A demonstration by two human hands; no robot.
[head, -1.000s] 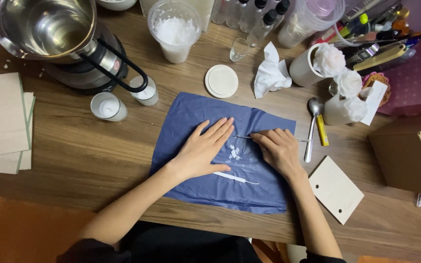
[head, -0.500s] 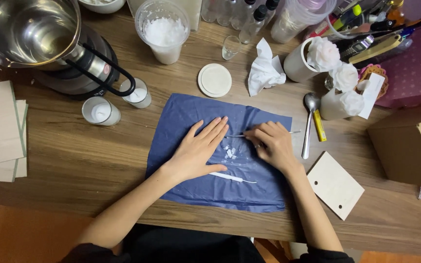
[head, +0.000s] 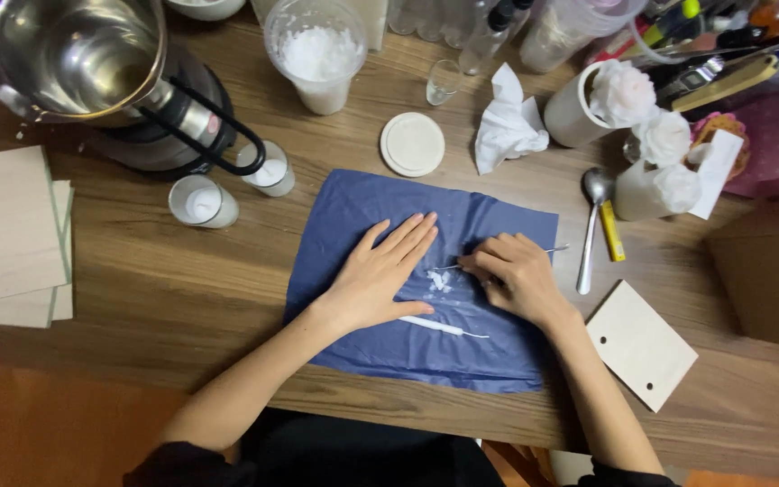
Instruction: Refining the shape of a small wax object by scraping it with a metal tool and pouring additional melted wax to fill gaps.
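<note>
A thin metal pick [head: 507, 256] lies pinched in the curled fingers of the right hand [head: 516, 280], its tip over a small patch of white wax crumbs [head: 439, 280] between the two hands. The left hand [head: 380, 280] rests flat and open on the blue cloth [head: 353, 216], holding nothing. Just below its thumb lies a slim white stick [head: 439, 326], possibly a waxed wick. Right of the right hand, a spoon [head: 591, 225] lies on the table [head: 164, 289]; beyond the left hand's fingertips sits a round white lid [head: 412, 143].
</note>
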